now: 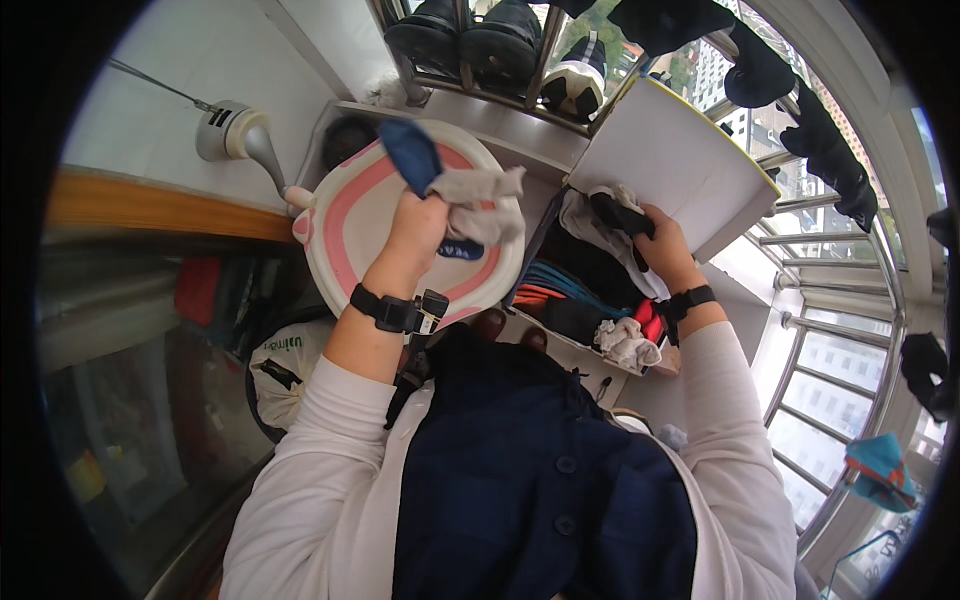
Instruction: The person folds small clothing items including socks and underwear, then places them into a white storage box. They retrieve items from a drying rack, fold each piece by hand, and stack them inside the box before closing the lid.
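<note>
My left hand (418, 229) grips several socks above a white-and-pink plastic basin (328, 266). Among them are a blurred dark blue sock (412, 156) and light grey ones (480, 187); a navy piece with lettering (460, 250) shows just below. My right hand (666, 246) is closed on a black sock (621, 214) over an open storage box, whose raised white lid (664, 154) stands behind it. Inside the box are grey-white fabric (581, 217), folded blue and orange fabrics (574, 283), a red item (646, 316) and a crumpled cream sock (626, 343).
Shoes (501, 52) stand along a metal window railing (480, 84). Black socks (757, 71) and a blue-orange cloth (879, 471) hang at the right. A grey wall-mounted fixture (232, 131) juts out beside the basin. A white plastic bag (281, 367) sits at the left.
</note>
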Tool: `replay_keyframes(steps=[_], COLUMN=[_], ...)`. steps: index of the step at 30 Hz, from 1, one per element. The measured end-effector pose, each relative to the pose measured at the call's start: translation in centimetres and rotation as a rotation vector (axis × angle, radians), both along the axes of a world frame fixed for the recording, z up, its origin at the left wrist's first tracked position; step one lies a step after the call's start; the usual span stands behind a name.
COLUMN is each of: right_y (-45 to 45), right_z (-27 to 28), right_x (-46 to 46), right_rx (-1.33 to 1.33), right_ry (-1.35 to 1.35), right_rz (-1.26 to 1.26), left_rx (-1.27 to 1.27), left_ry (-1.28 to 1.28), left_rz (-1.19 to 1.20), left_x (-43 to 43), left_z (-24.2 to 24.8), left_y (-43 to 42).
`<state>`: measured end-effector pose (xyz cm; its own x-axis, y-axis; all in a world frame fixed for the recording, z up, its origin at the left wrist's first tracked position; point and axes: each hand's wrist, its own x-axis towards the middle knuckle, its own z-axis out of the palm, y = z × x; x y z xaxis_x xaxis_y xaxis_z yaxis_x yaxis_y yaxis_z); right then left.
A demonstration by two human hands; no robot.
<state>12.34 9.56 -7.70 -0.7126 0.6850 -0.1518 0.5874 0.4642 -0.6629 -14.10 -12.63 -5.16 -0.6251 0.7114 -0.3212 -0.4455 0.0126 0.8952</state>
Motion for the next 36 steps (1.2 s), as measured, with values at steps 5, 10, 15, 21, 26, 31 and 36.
replay_keyframes(steps=[5, 10, 15, 21, 26, 31, 36], right_y=[-3.4, -6.8, -4.6, -0.3, 1.5, -0.3, -2.2], right_z=[0.8, 0.5, -0.5, -2.3, -3.1, -2.1, -0.7], right_x=[-1.4, -3.1, -2.8, -1.5, -1.3, -0.8, -1.4], right_rx=[0.514, 0.502, 0.429, 0.17, 0.048, 0.74, 0.697], right_ry=[-0.167, -0.326, -0.306, -0.035, 0.078, 0.16, 0.033], right_rz=[0.209, 0.246, 0.308, 0.234, 0.032, 0.444, 1.129], left_rx=[-0.11, -0.065, -0.211, -0.189, -0.145, -0.095, -0.107], left_ry=[0.482, 0.853, 1.442, 1.512, 1.592, 1.59, 1.597], left_rz=[-0.354, -0.829, -1.139, -1.208, -1.164, -1.085, -1.038], left_x=[3.0, 5.8, 9.4, 10.4, 10.2, 10.3, 10.5], left_z=[-1.5, -1.3, -1.4, -1.8, -2.2, -2.7, -3.1], left_y=[1.0, 2.1, 2.4, 1.7, 1.3, 0.6, 0.2])
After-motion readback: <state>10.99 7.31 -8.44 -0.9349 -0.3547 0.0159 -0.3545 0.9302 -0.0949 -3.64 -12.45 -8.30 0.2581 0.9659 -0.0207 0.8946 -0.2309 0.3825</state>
